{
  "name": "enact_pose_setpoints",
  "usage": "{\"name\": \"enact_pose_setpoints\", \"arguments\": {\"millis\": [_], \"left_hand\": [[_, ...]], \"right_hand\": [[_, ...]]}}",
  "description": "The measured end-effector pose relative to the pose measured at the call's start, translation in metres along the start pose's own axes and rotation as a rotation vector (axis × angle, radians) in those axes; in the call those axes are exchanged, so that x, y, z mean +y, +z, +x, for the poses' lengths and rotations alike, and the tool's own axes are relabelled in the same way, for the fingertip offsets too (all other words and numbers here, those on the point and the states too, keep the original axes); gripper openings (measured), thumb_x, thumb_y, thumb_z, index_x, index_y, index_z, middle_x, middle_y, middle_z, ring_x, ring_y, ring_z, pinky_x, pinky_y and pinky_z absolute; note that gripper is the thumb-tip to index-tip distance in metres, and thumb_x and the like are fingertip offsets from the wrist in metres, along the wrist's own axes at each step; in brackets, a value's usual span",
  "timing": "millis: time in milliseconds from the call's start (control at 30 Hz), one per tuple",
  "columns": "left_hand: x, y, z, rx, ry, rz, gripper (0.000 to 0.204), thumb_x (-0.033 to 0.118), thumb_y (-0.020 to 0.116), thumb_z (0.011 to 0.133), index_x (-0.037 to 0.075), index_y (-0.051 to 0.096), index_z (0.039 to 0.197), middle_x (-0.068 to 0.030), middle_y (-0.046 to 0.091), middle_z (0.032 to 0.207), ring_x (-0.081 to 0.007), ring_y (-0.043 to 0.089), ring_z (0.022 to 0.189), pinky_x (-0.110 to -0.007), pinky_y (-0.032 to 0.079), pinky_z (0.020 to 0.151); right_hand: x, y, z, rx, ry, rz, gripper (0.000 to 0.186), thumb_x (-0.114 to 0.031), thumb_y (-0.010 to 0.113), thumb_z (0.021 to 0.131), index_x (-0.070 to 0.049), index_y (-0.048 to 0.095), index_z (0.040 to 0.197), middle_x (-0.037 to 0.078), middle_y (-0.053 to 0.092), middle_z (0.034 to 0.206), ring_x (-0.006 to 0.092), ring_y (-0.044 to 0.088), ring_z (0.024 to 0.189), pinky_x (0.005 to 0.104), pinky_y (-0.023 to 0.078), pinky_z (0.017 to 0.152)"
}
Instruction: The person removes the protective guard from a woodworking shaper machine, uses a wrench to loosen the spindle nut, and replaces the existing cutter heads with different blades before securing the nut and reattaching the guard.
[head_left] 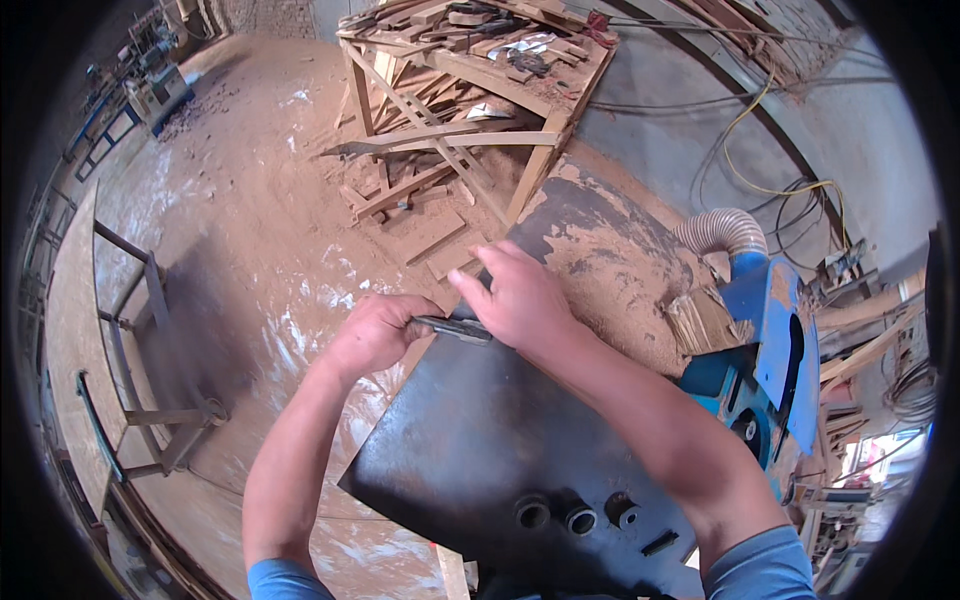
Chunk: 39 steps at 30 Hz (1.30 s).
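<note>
Pinching the left end of a slim dark metal tool (458,328) between the fingers of the left hand (378,335), just over the left edge of a dark metal desk (440,420). At the tool's other end, the right hand (520,298), with thumb and forefinger spread apart; lower fingers hidden, so impossible to tell whether gripping. Exact kind of tool hard to make out.

Nearer on the desk, a row of three round metal collars (580,519), open-centered, with dark, unreadable bores, and a short black bar (660,544) beside the row. Farther along, loose sawdust (610,285) heaped up to a rough wooden block (702,322), near a ribbed hose (722,230) and a teal machine housing (738,395), partly behind the right forearm.

Beyond, a wooden desk (480,78) loaded with scraps, with more wood strips (405,190) jumbled beneath. At left, a pale-topped desk (75,350), cut off by the view's dark rim; blue sleeves (765,567) cropped below.
</note>
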<state>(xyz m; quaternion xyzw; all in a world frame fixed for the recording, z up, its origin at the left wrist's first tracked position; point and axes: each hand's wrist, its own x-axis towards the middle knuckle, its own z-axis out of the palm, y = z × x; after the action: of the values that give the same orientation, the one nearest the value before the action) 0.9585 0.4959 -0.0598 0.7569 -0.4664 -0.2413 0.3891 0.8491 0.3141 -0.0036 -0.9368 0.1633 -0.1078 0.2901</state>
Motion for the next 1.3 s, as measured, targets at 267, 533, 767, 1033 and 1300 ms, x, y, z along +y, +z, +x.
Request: {"name": "enact_pose_setpoints", "arguments": {"millis": [267, 533, 767, 1033, 1300], "left_hand": [[-0.002, 0.012, -0.017, -0.153, 0.242, 0.254, 0.033, -0.006, 0.06, 0.071, 0.008, 0.069, 0.1, -0.0118, 0.068, 0.102, -0.0352, 0.064, 0.1, -0.041, 0.054, 0.087], [0.039, 0.021, -0.019, -0.165, 0.074, 0.405, 0.038, -0.008, 0.054, 0.071, 0.004, 0.069, 0.103, -0.017, 0.066, 0.103, -0.0385, 0.064, 0.099, -0.043, 0.053, 0.087], [0.035, 0.027, -0.036, -0.164, -0.049, 0.386, 0.046, -0.012, 0.047, 0.069, 0.0, 0.068, 0.108, -0.0205, 0.066, 0.102, -0.0385, 0.064, 0.1, -0.041, 0.051, 0.089], [0.086, 0.042, -0.032, -0.091, -0.048, 0.714, 0.043, -0.004, 0.057, 0.079, -0.002, 0.061, 0.121, -0.02, 0.061, 0.121, -0.0382, 0.059, 0.113, -0.042, 0.048, 0.097], [0.278, 0.189, 0.004, -0.302, 0.377, 0.782, 0.091, 0.034, 0.084, 0.071, -0.004, 0.043, 0.143, -0.0239, 0.045, 0.144, -0.0412, 0.041, 0.135, -0.047, 0.032, 0.116]], "right_hand": [[-0.024, -0.064, -0.096, 0.122, -0.314, 0.219, 0.033, -0.022, 0.068, 0.089, 0.002, 0.064, 0.111, 0.019, 0.06, 0.12, 0.0366, 0.061, 0.11, 0.042, 0.05, 0.095], [0.029, -0.187, -0.344, -0.039, 0.112, 0.177, 0.03, -0.012, 0.076, 0.082, -0.002, 0.066, 0.108, 0.014, 0.066, 0.11, 0.0315, 0.066, 0.1, 0.0392, 0.056, 0.084], [0.115, -0.27, -0.517, 0.297, 0.626, -0.33, 0.038, -0.009, 0.076, 0.08, 0.003, 0.063, 0.113, 0.02, 0.064, 0.111, 0.0368, 0.063, 0.106, 0.0428, 0.052, 0.089], [0.208, -0.296, -0.54, 0.096, 0.623, -0.599, 0.094, -0.035, 0.084, 0.07, 0.01, 0.04, 0.139, 0.027, 0.048, 0.133, 0.0432, 0.046, 0.124, 0.0488, 0.038, 0.108], [0.238, -0.302, -0.534, -0.087, 0.679, -0.523, 0.106, -0.046, 0.089, 0.063, 0.002, 0.037, 0.142, 0.022, 0.054, 0.118, 0.0391, 0.055, 0.113, 0.0455, 0.044, 0.099]]}}
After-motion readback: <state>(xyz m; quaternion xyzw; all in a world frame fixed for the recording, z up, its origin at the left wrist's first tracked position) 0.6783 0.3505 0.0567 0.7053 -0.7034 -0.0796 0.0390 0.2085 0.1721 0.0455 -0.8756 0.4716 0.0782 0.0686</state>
